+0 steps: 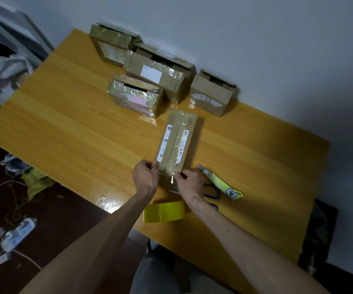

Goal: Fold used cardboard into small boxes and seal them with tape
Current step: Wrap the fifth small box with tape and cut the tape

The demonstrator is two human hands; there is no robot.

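**Two hands at the near end of a narrow box**

Both hands meet at the end of the narrow box (177,141) closest to the person. The box lies flat near the middle of the wooden bench (65,124), its long side pointing away towards the wall, with white labels on either side of a taped seam on top. The left hand (147,177) has its fingers (155,165) curled and clamped on the near left corner. The right hand (189,183) pinches the near right corner, where a glossy strip of clear tape (171,179) runs over the end of the box; whether its fingers (181,175) grip the tape or the cardboard cannot be told.

Just in front of the hands, between the forearms, lies a yellow tape roll (164,211). To the right of the right hand rest black-handled scissors (212,193), partly hidden by the wrist, and beside them a yellow-green utility knife (222,183).

Four more boxes stand at the back by the wall: a tape-wrapped box (112,44) at the far corner, a large box (158,71) with a white label, a shiny wrapped box (134,97) in front of it, and a small open box (211,93) to the right.

On the dark floor to the left lie power strips (18,232) with cables.
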